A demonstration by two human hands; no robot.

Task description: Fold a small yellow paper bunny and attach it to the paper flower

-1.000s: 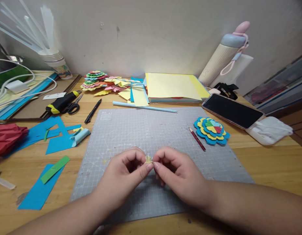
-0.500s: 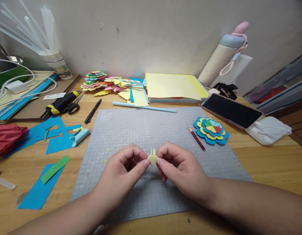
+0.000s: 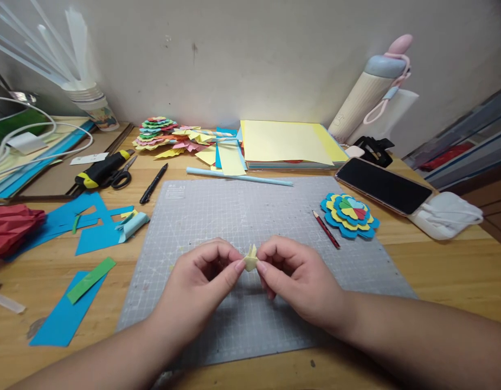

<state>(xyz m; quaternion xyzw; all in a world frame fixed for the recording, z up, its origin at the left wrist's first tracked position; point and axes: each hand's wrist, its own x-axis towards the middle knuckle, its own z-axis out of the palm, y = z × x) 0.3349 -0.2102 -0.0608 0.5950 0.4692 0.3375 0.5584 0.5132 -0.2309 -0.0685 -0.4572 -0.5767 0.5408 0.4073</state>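
Note:
Between my two hands is a small folded piece of pale yellow paper, with narrow points sticking up from its top. My left hand pinches its left edge between thumb and fingers. The right edge is pinched the same way by my right hand. Both hands hold it over the grey cutting mat. A layered paper flower in blue, yellow, green and red lies at the mat's right side, beside a dark red pencil.
A pale blue paper tube lies along the mat's far edge. Left are a black pen, scissors, blue paper scraps and a green strip. Behind stands a yellow paper stack; right, a phone and bottle.
The folded yellow paper has tilted and looks shorter, its lower point less visible. My right hand has shifted slightly left; both hands keep their pinch.

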